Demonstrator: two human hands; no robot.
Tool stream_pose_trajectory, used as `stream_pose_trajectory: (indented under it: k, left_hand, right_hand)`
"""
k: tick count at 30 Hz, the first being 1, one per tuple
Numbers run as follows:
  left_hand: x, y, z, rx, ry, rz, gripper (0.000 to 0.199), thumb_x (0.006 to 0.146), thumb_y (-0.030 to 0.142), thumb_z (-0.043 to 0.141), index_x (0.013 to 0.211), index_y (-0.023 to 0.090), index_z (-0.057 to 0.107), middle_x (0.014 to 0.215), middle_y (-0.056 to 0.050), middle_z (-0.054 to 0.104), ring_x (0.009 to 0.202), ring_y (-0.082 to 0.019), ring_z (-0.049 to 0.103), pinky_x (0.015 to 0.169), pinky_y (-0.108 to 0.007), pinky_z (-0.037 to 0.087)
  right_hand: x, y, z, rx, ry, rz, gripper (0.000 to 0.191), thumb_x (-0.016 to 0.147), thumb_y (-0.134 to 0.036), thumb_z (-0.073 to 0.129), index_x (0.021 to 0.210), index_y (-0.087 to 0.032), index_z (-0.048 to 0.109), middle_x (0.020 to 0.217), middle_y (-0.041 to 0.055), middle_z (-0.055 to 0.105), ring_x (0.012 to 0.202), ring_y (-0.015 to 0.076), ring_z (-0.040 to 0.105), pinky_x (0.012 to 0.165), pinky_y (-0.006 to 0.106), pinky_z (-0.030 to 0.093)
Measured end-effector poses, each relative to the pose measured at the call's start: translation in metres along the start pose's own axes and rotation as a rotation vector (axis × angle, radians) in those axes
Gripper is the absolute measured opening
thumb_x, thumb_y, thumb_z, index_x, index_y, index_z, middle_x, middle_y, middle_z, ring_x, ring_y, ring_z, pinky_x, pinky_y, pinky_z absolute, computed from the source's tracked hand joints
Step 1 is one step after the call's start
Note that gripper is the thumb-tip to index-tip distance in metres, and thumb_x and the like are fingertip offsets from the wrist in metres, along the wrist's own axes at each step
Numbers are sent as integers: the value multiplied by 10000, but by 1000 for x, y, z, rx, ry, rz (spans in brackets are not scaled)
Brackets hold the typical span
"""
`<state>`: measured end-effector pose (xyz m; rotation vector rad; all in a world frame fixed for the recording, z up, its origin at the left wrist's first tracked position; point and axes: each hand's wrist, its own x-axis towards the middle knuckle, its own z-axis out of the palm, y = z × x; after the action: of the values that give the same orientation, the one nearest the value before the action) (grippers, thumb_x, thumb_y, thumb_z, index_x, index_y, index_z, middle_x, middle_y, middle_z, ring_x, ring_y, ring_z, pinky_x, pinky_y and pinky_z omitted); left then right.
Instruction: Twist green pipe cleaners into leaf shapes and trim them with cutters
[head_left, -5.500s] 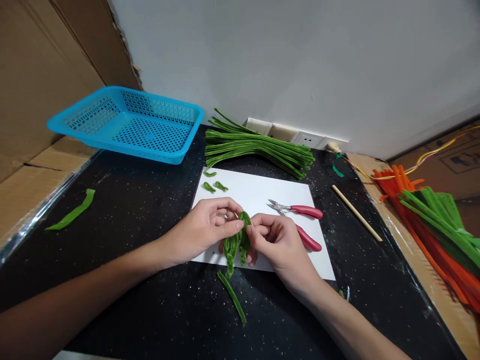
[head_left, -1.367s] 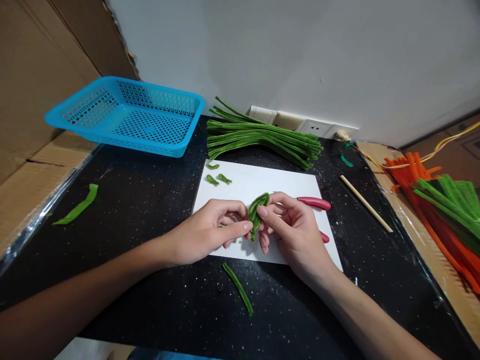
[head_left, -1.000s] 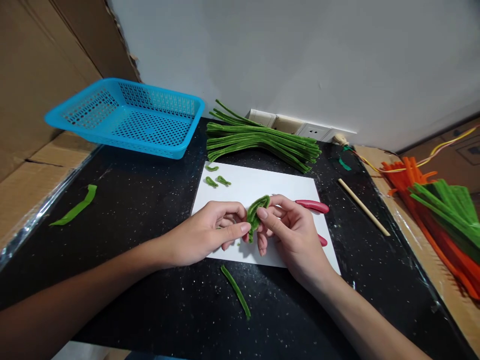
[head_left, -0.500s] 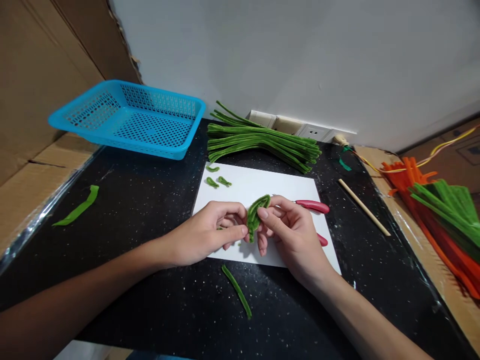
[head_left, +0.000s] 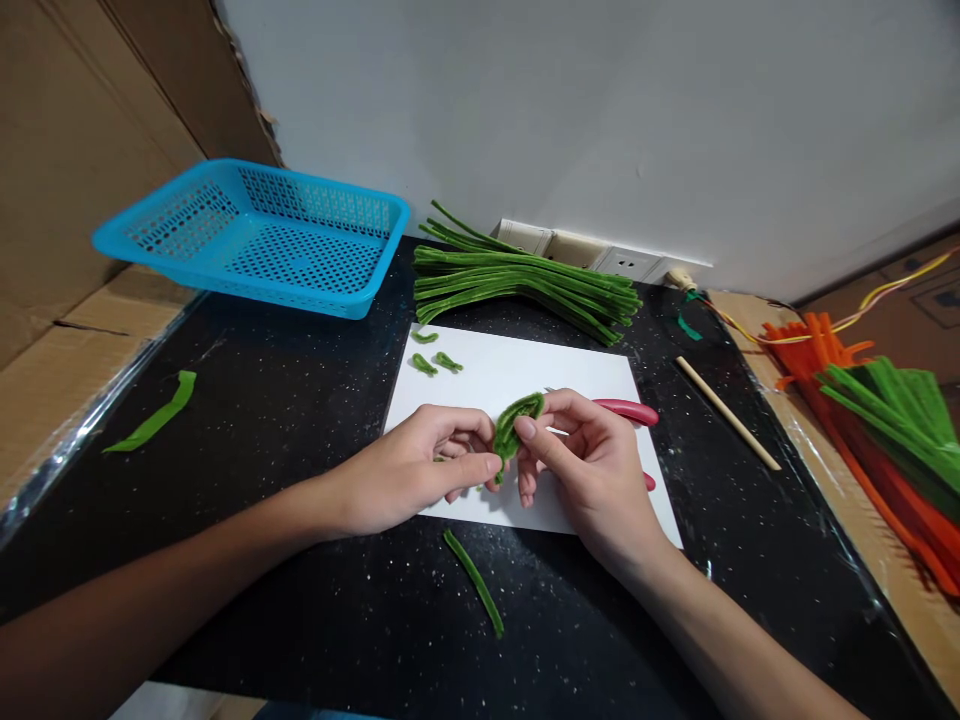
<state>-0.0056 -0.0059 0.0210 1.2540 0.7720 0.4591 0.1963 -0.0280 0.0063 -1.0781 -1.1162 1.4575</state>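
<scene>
Two hands in view, both on one part: a fuzzy green leaf shape [head_left: 510,425], just right of frame center, held up over the white sheet. Left hand [head_left: 416,465] pinches its lower end, thumb against finger. Right hand [head_left: 589,455] pinches its upper right side, thumb on the front. Hands are near each other, not clasped.

One white sheet [head_left: 525,362] on the black desk [head_left: 262,400], mid-frame. At its upper left corner I count three small green pieces [head_left: 448,362]: one plain curve, two folded loops. A bit more green shows behind the left fingers; can't tell how many bits.

One red-handled tool [head_left: 628,411] on the sheet, two handles showing, most of it hidden behind the right hand.

One green fuzzy strip [head_left: 474,585] loose at bottom center. One flat light-green strip [head_left: 156,417] at far left. One wooden stick [head_left: 727,413] right of the sheet, lying diagonally.

One blue basket [head_left: 300,290], upper left. One dark-green stem bundle [head_left: 525,285] at top center, too many stems to count from here. Right edge: two more bundles, one orange bundle [head_left: 870,465] with one bright-green bundle [head_left: 900,405] lying over it. One plug [head_left: 680,279] in the row of socket plates [head_left: 626,262] behind.
</scene>
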Motion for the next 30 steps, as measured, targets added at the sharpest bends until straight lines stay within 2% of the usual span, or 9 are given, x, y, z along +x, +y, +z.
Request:
stream_pose_trajectory:
  k: [10, 16, 20, 24, 27, 30]
  left_hand:
    - [1, -1, 2, -30, 10, 13, 219, 986, 318, 658, 844, 162, 598, 761, 30, 582, 607, -79, 486, 564, -219, 386]
    - [4, -10, 1, -62, 60, 38, 202, 1029, 353, 602, 965, 161, 604, 869, 9, 628, 585, -63, 482, 525, -210, 377]
    - [4, -10, -1, -44, 57, 30, 220, 1007, 372, 641, 953, 162, 609, 791, 24, 591, 559, -66, 464, 484, -206, 326]
    - [3, -6, -2, -47, 29, 44, 201, 946, 324, 735, 917, 156, 626, 719, 41, 580, 573, -72, 483, 506, -195, 354]
    - [4, -5, -2, -72, 60, 69, 222, 877, 280, 813, 937, 148, 645, 764, 36, 613, 585, -64, 489, 517, -183, 365]
    - [6, -6, -2, -136, 103, 82, 248, 859, 277, 831, 956, 153, 639, 767, 44, 607, 546, -55, 475, 483, -181, 352]
  right_hand:
    - [1, 4, -3, 8, -22, -22, 226, 872, -365, 859, 872, -222, 683, 711, -14, 685, 458, 133, 617, 437, 274, 515]
    - [0, 3, -3, 0, -66, 0, 237, 893, -373, 841, 851, -204, 679, 639, -10, 701, 442, 125, 603, 451, 246, 511]
    - [0, 0, -1, -31, -88, 25, 286, 910, -414, 815, 773, -193, 696, 641, 5, 712, 449, 122, 611, 464, 246, 517]
    - [0, -1, -1, -55, -141, 41, 392, 955, -440, 759, 671, -181, 684, 592, 4, 686, 456, 106, 603, 495, 231, 504]
    - [-1, -1, 0, -65, -173, 68, 405, 963, -441, 749, 670, -171, 676, 574, 2, 669, 456, 95, 579, 499, 220, 477]
    - [-3, -3, 1, -73, -192, 93, 325, 907, -419, 816, 751, -166, 687, 624, -3, 675, 484, 102, 593, 499, 222, 472]
